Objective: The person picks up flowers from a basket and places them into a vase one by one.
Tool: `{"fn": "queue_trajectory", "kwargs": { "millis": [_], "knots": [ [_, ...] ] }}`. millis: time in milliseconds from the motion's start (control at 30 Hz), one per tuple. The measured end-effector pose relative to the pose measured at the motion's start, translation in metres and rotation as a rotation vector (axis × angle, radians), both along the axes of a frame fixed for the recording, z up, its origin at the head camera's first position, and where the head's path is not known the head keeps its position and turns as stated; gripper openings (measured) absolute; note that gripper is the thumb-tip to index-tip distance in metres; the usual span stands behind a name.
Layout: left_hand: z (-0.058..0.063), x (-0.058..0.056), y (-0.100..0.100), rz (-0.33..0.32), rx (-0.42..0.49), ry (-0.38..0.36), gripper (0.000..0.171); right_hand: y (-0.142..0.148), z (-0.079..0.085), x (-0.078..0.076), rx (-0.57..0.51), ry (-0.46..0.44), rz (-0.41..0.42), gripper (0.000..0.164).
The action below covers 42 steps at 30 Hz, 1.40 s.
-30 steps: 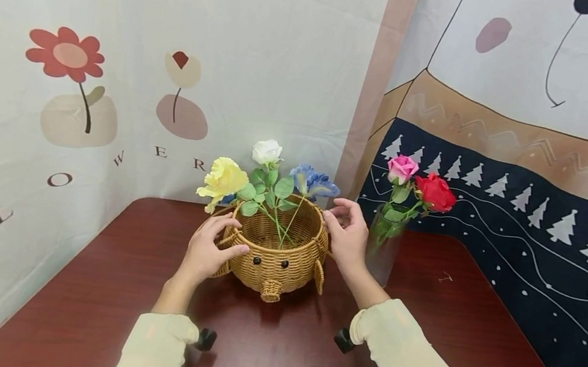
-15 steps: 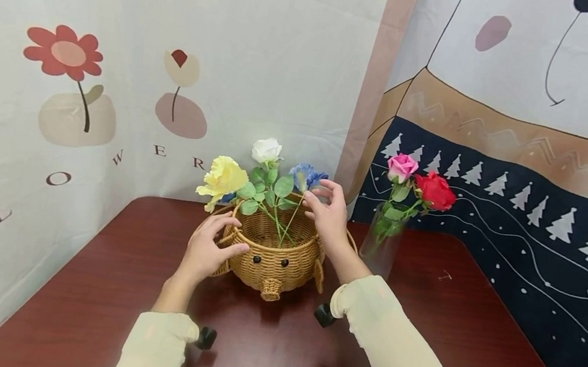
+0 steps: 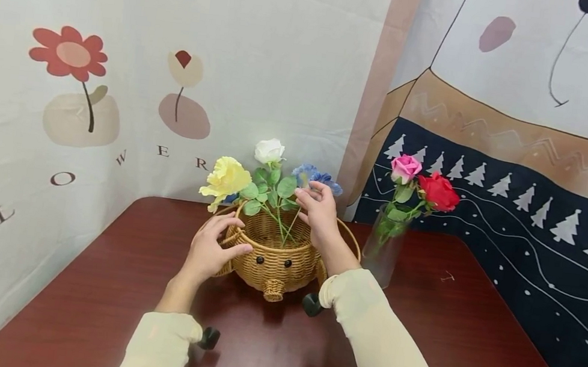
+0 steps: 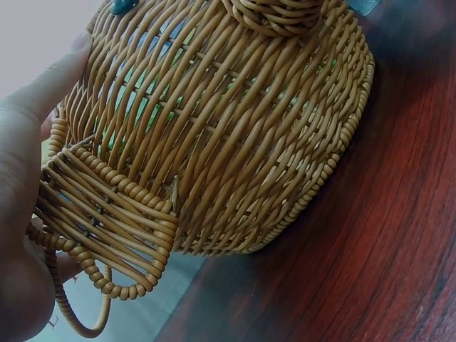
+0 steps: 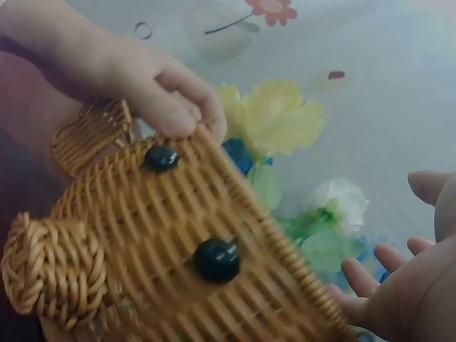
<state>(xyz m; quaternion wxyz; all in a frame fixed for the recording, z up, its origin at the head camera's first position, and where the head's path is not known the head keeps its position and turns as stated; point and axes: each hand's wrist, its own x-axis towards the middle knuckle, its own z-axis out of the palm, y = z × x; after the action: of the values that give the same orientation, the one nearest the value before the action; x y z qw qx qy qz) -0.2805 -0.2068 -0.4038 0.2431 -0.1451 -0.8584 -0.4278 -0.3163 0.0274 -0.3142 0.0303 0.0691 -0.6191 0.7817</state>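
Likely arranging blue flower (image 3: 319, 176) in pig-faced wicker basket (image 3: 273, 271); clasping its left side with left hand (image 3: 208, 250), poising right hand (image 3: 322, 214) loosely spread, seemingly empty. Next, probably pinch stem (image 3: 293, 226).

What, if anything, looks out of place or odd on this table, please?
Nothing looks spilled or tipped: the basket and vase stand upright. The one oddity is a small pale mark on the table, right of the vase, perhaps a scratch, though I cannot tell.
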Motion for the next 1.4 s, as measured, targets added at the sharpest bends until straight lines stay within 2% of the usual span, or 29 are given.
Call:
{"fn": "queue_trajectory", "kwargs": {
  "millis": [233,533,700,933,1200,1400],
  "knots": [
    [0.002,0.000,0.003,-0.001,-0.012,0.014,0.047,0.003,-0.008,-0.005,0.055,-0.034,0.022,0.059],
    [0.002,0.001,0.000,0.009,-0.015,0.009,0.047,0.000,-0.005,-0.011,0.194,-0.142,0.054,0.065],
    [0.003,0.001,0.000,0.007,-0.017,0.014,0.047,-0.002,-0.002,-0.014,0.256,-0.201,0.031,0.066],
    [0.003,0.000,0.002,-0.003,-0.024,0.014,0.047,-0.004,-0.003,-0.020,0.319,-0.248,0.046,0.067],
    [0.002,0.000,0.002,0.001,-0.021,0.017,0.047,-0.005,-0.006,-0.020,0.336,-0.246,0.084,0.065],
    [0.002,0.001,0.000,0.002,-0.023,0.013,0.047,-0.006,-0.009,-0.022,0.227,-0.206,0.071,0.064]
  ]
}}
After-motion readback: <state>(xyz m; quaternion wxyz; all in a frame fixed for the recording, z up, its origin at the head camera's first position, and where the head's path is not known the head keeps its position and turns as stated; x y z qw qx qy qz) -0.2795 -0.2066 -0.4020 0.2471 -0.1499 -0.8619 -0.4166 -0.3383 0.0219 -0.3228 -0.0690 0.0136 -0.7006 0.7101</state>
